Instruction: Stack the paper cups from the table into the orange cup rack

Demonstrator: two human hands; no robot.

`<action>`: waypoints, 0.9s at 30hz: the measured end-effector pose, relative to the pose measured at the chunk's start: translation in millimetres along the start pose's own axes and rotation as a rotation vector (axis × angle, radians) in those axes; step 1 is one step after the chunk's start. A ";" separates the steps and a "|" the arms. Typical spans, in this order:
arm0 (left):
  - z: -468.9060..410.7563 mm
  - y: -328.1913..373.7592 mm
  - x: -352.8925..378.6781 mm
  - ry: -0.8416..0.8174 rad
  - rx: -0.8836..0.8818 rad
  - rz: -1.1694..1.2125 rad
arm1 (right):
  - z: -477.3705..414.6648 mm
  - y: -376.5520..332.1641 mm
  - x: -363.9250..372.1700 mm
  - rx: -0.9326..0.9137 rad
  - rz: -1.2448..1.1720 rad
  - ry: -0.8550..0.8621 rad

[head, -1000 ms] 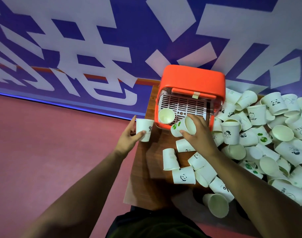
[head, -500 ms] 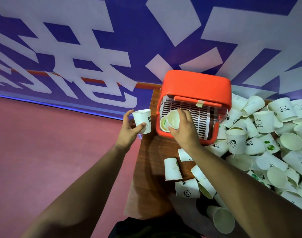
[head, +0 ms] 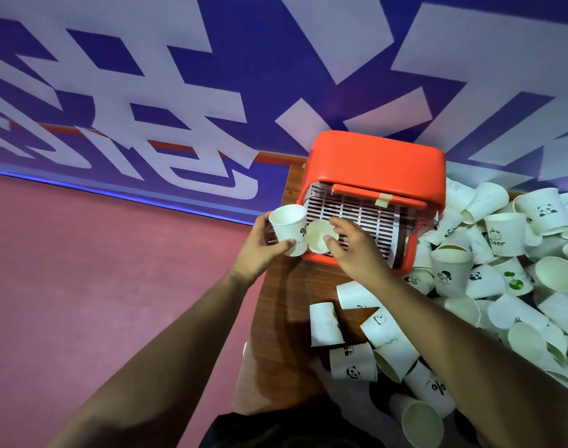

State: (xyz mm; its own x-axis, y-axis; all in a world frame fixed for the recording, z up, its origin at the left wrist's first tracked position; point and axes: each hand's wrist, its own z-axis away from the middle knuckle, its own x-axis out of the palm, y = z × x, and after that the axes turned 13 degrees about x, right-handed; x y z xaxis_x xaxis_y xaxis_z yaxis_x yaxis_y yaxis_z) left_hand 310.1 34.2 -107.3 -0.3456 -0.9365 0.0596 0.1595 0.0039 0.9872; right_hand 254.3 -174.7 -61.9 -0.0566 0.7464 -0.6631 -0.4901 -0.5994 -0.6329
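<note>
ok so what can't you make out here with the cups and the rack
Head view only:
- How many cups sit under the white paper cup in the orange plastic cup rack: only its mouth shows.
- Whether the right hand pinches that cup or only touches it: its fingers cover the rim.
- Pile of loose paper cups: cut off by the right edge.
- Print on the percent-marked paper cup in the left hand: partly turned away.
</note>
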 end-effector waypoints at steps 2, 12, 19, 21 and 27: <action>-2.4 3.1 8.6 -0.049 0.033 -0.004 | 2.4 -2.5 -9.3 0.033 -0.122 -0.081; -20.8 20.0 34.4 -0.182 0.143 -0.102 | 2.2 -14.9 -20.1 0.062 -0.560 -0.183; -18.2 17.1 32.6 -0.307 0.225 -0.340 | 4.2 4.2 -22.1 0.045 -0.490 -0.113; -19.5 12.2 29.4 -0.312 0.206 -0.465 | 5.1 8.1 -24.5 0.033 -0.459 -0.071; -27.3 10.5 27.3 -0.278 0.086 -0.273 | -2.1 17.3 -19.6 0.057 -0.398 -0.051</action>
State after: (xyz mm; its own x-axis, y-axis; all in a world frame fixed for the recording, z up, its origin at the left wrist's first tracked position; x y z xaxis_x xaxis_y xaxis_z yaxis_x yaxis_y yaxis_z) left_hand 327.6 -0.9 -99.4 -0.6038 -0.7764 -0.1807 -0.0466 -0.1919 0.9803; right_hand 248.7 -200.3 -60.7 0.1048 0.9310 -0.3496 -0.5294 -0.2453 -0.8121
